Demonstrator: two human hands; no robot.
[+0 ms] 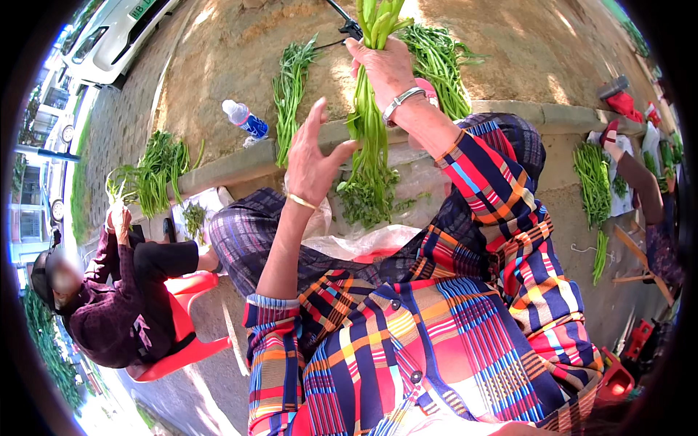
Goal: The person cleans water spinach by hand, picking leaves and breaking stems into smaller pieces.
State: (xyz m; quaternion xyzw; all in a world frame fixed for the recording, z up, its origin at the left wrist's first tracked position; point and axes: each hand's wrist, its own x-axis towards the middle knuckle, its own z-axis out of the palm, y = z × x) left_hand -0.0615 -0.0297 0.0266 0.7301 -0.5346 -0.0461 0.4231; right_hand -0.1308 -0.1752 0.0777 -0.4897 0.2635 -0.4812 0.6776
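Note:
A bunch of leafy green vegetable stalks (366, 117) hangs from my right hand (384, 68), stem ends up and leaves down. My right hand is closed around it near the stem ends. My left hand (312, 155), fingers apart, holds nothing and is just left of the bunch, its thumb close to the stalks. Under the bunch, between my knees, loose leaves (365, 210) lie on a clear plastic sheet (411, 180). One bundle of greens (292, 92) lies beyond my left hand. Another pile of greens (439, 65) lies beyond my right wrist.
A plastic bottle (248, 120) stands by the concrete kerb (218, 161). At left a person (109, 305) on a red plastic chair (185, 305) holds greens beside another pile (161, 169). At right are another person's arm (638, 169), more greens (591, 182) and a wooden stool (643, 261).

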